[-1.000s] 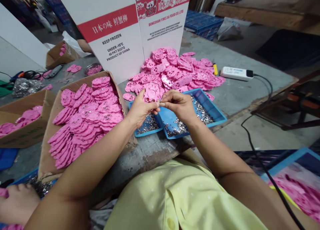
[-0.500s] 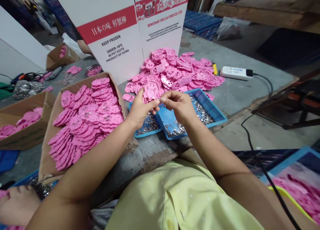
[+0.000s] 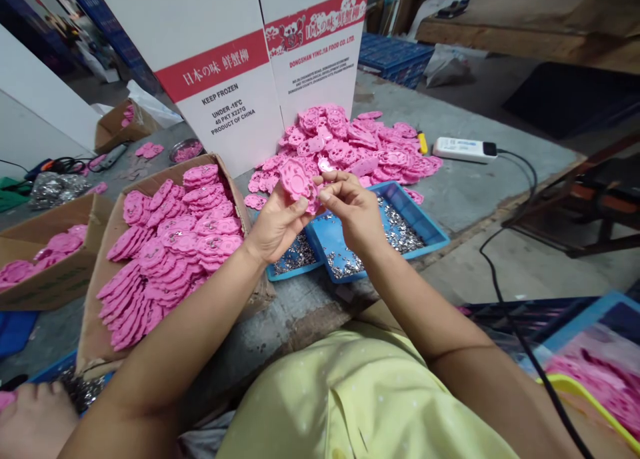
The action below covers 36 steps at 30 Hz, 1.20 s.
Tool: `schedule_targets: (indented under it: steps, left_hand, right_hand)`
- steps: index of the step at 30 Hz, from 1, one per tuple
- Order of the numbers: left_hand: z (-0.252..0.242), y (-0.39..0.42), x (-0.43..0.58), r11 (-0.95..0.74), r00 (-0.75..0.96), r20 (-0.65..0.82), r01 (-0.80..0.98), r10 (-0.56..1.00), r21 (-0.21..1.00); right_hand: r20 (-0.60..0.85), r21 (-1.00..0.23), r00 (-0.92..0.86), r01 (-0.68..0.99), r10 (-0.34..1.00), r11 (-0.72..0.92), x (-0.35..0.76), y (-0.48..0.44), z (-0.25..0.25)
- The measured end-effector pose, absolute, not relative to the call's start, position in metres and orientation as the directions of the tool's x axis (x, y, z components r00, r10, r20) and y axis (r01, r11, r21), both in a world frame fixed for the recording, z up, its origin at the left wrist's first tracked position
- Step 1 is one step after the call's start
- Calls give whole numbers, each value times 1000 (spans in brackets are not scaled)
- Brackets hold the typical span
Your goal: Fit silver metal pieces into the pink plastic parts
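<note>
A pink moulded plastic piece with small holes sits tilted in my left hand, gripped between thumb and fingers. My right hand is closed in a pinch at the right edge of that piece; whatever lies between its fingertips is too small to make out. Below both hands are a blue tray of small shiny metal parts and a second blue tray with more of them. Just beyond the hands lies a heap of loose pink pieces.
At left stands a carton with stacked pink pieces. Behind the heap rises a white printed carton. A white power strip trails a black cable off the right edge. Another person's hand is at lower left.
My left hand has turned the pink piece to a steeper tilt, and its fingers have shifted. My right hand stays pinched at the edge. The view has moved slightly.
</note>
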<state>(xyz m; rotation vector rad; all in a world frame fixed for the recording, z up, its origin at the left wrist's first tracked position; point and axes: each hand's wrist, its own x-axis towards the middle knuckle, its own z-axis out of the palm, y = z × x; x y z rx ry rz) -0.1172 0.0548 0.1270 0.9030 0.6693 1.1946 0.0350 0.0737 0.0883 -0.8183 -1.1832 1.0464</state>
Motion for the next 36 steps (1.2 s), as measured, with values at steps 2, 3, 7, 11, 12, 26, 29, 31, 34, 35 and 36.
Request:
schedule_targets:
  steps: [2, 3, 7, 11, 12, 26, 29, 31, 34, 35, 36]
  left_hand:
    - [128, 54, -118, 100, 259, 33, -483, 965, 870]
    - [128, 54, -118, 95, 264, 41, -483, 964, 870]
    - [127, 54, -119, 76, 279, 69, -479, 958, 874]
    - [125, 56, -120, 81, 281, 58, -457, 958, 886]
    - [124, 56, -121, 83, 283, 55, -455, 958, 887]
    - [126, 55, -121, 102, 304, 45, -452, 951, 886]
    - [126, 54, -121, 112, 296, 31, -454, 955, 884]
    - [127, 54, -121, 118, 289, 21, -454, 957, 883]
    - [127, 53, -120, 123, 290, 15, -451, 957, 884]
    - [128, 53, -120, 125, 290, 12, -448, 957, 885]
    - [128, 53, -120, 128, 289, 7, -443, 957, 887]
  right_hand:
    - [333, -923, 34, -194, 942, 333, 35, 72, 91]
    - [338, -923, 27, -185, 941, 337, 35, 72, 92]
    - [337, -926, 6, -179, 941, 333, 35, 72, 94]
    - [321, -932, -20, -186, 947, 312, 34, 73, 96]
    - [320, -932, -25, -188, 947, 310, 35, 73, 96]
    - [321, -932, -84, -205, 944, 299, 39, 74, 99]
    - [335, -934, -69, -157, 940, 321, 39, 73, 98]
    - [351, -932, -56, -122, 935, 343, 39, 73, 98]
    - [388, -920, -23, -70, 921, 386, 38, 72, 98]
    - [405, -913, -11, -47, 914, 404, 37, 71, 98]
    - [424, -906, 1, -21, 906, 423, 36, 70, 98]
